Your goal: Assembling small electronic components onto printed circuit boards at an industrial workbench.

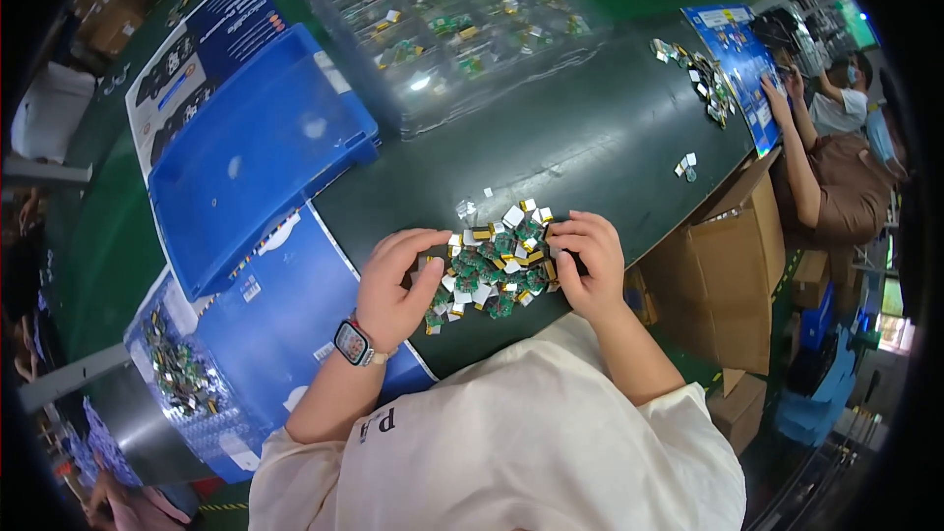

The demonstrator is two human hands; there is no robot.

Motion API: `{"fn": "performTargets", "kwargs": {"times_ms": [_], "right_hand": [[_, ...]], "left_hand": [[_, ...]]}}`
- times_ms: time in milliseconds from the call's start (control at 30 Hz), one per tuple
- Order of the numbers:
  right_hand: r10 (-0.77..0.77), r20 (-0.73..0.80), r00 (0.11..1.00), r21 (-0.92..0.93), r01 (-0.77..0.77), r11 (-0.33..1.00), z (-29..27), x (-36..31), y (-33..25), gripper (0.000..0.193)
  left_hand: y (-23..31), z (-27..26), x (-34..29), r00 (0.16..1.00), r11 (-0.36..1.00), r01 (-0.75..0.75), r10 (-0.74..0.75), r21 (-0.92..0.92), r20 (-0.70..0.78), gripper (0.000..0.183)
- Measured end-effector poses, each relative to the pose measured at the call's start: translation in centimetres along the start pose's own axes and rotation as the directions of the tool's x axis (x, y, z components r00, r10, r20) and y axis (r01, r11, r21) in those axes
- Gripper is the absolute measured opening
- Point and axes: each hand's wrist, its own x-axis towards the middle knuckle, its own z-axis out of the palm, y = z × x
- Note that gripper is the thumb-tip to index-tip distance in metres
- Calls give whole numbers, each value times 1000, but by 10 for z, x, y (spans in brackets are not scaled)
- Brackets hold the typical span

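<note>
A small heap of green circuit boards (pixel 495 265) with white and yellow parts lies on the dark green table (pixel 590 138) right in front of me. My left hand (pixel 396 285), with a watch on its wrist, rests at the heap's left edge, fingers curled onto the boards there. At the heap's right edge my right hand (pixel 588 261) has its fingers bent and pinched at some boards. Whether either hand has lifted a piece I cannot tell.
An empty blue plastic bin (pixel 258 152) stands at the left on blue printed cardboard (pixel 265 324). A clear tray of boards (pixel 442 20) sits at the back. More boards lie at far right (pixel 693 74), where another person (pixel 836 167) works. Cardboard boxes (pixel 728 256) stand right.
</note>
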Motion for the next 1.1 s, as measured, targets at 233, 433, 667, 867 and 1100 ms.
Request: {"fn": "performTargets", "kwargs": {"times_ms": [233,433,667,867,1100], "right_hand": [[-42,-55,998,60,45,997,-6,2,1,10],[9,-12,1000,144,-7,989,-5,-1,7,13],[-32,175,984,351,-32,936,-21,3,24,39],[-158,387,908,451,-37,892,-35,12,61,87],[-254,353,901,420,90,903,-37,15,61,68]], "left_hand": [[6,6,12,1000,997,24,-23,73,-12,25],[-4,6,5,961,959,246,-261,-141,-97,22],[-11,-20,9,886,980,134,-186,-149,-424,39],[25,-48,-52,723,891,400,-164,214,-671,24],[30,-44,-171,552,699,665,-221,264,-804,28]]}}
